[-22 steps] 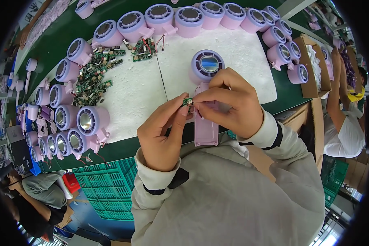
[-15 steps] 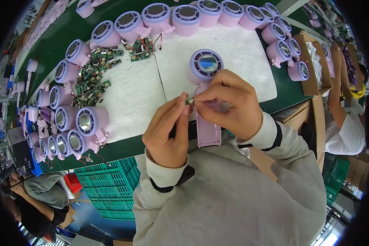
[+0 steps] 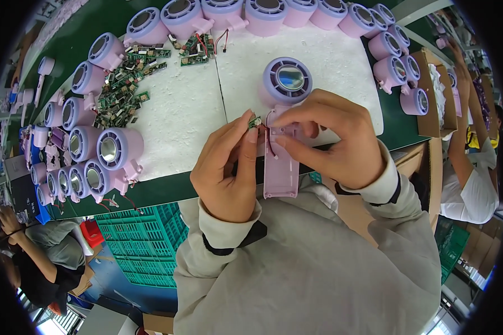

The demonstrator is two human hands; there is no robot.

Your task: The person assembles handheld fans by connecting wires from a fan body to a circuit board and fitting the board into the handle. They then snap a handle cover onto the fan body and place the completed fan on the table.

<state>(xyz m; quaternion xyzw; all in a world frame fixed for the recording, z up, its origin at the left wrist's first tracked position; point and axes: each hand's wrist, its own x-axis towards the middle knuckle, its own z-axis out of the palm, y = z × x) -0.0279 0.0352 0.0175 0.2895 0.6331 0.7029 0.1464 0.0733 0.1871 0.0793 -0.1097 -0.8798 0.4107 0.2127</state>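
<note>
My left hand [image 3: 229, 167] pinches a small green circuit board [image 3: 255, 121] between thumb and fingertips. Thin red and dark wires [image 3: 271, 146] run by the board and into an open pink handle shell [image 3: 281, 177], which joins a round purple-and-pink fan head [image 3: 286, 81] with a shiny centre disc. Over the upper part of this shell is my right hand [image 3: 341, 137], its thumb and forefinger parted, the tips close to the wires. Its other fingers are curled and partly hidden.
Loose circuit boards [image 3: 120, 92] lie heaped on the white foam sheet [image 3: 173, 123]. Several similar fan heads [image 3: 120, 148] line its left, far and right sides. A cardboard box [image 3: 430, 95] stands at right, green crates [image 3: 142, 245] below the table edge. Other people sit at both sides.
My right thumb and forefinger have parted from the board and moved right, over the shell. The left hand still holds the board. The whole view has shifted slightly.
</note>
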